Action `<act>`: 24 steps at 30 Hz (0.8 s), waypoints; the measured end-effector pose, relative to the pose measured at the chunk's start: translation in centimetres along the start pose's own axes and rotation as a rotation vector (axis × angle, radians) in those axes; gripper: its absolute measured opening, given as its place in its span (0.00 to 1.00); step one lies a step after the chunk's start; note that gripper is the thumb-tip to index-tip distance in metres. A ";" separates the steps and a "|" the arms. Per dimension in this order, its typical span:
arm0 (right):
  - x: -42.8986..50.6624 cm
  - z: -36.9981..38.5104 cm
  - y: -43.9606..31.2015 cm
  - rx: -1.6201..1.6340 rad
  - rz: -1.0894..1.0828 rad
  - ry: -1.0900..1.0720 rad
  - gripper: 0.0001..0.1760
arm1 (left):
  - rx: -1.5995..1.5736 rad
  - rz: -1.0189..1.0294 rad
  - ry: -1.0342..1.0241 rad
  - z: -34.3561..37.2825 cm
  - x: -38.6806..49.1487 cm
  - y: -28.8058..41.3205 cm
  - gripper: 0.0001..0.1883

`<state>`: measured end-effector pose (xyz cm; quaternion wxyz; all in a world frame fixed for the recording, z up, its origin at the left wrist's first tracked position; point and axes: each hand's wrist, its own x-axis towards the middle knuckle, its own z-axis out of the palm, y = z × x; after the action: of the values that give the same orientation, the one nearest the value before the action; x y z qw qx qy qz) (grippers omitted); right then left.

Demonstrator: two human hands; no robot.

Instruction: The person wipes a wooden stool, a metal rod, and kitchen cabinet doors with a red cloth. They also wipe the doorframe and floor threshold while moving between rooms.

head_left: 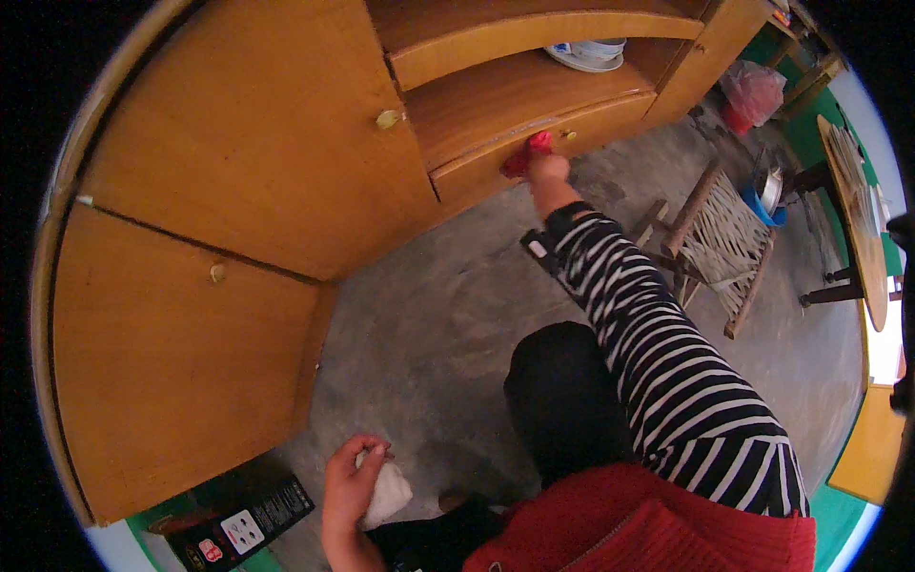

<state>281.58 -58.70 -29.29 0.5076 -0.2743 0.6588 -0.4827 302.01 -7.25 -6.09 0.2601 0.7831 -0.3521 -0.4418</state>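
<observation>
My right hand (550, 173) presses a red cloth (516, 166) against the front of a drawer (486, 159), low in an orange-brown wooden cabinet (257, 107). Just right of the cloth is the drawer's small round knob (569, 134). Down at the lower left, my left hand (348, 482) is closed around a white cloth (388, 493), close to my knee and above the concrete floor (414, 343). Part of the red cloth is hidden by my right fist.
Stacked bowls and a plate (587, 66) sit on the open shelf. A folding stool with a woven seat (722, 229) stands to the right, near a blue basin (765, 207) and a tilted round tabletop (851, 214). A black printed box (243, 525) lies beside the cabinet's lower left.
</observation>
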 end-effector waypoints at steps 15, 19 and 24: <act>4.9 -2.0 -1.0 0.395 0.221 -0.091 0.14 | -0.032 -0.085 -0.003 0.8 2.4 0.2 0.06; 3.2 0.0 3.2 -0.706 -0.302 -0.060 0.26 | 0.010 -0.065 -0.034 0.7 2.9 -0.2 0.06; 5.0 -1.0 6.8 -0.679 -0.334 0.029 0.24 | -0.007 -0.080 -0.036 1.1 4.4 -0.4 0.06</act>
<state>279.79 -60.01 -37.51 0.2926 -0.5235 0.7348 -0.3168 302.79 -10.48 -9.13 0.2384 0.7877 -0.3234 -0.4669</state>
